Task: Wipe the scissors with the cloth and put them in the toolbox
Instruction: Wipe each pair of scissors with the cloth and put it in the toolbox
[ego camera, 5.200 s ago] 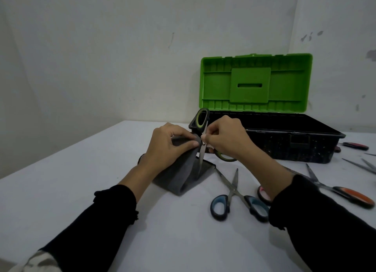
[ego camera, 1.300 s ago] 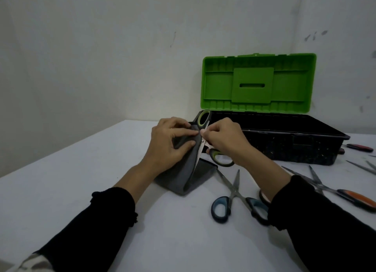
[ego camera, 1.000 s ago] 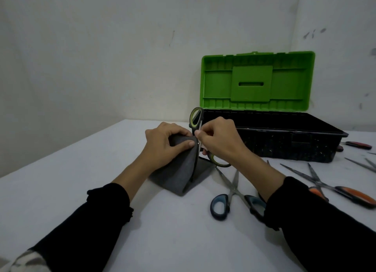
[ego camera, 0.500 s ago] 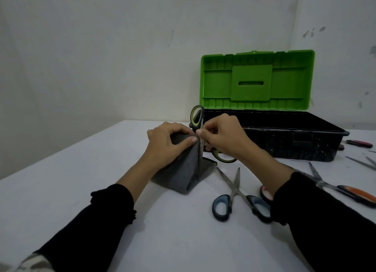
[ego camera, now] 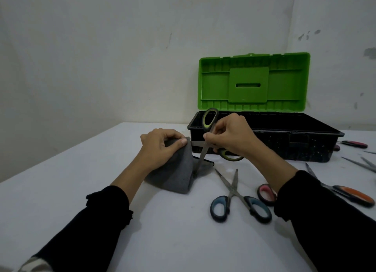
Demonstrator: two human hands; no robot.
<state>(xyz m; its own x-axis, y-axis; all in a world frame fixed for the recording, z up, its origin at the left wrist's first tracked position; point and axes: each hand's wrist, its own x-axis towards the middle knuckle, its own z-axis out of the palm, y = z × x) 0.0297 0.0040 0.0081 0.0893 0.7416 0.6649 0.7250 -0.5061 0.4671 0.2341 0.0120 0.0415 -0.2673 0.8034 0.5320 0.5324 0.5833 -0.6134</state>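
My right hand (ego camera: 231,138) grips the green-handled scissors (ego camera: 209,121) near the pivot, with the blades spread apart. One blade points left into the grey cloth (ego camera: 177,176), the other slants down onto the table. My left hand (ego camera: 160,147) pinches the cloth around that left blade. The cloth's lower part drapes on the white table (ego camera: 61,190). Behind my hands stands the black toolbox (ego camera: 295,141) with its green lid (ego camera: 252,82) raised.
Blue-handled scissors (ego camera: 236,198) lie spread in front of my right forearm. A pink handle (ego camera: 265,193) shows beside my sleeve. Orange-handled scissors (ego camera: 350,194) and a red-handled pair (ego camera: 353,144) lie at the right, with more blades at the far right edge.
The scissors' blades have spread apart. My left hand has slid left with the cloth along one blade, away from the pivot.
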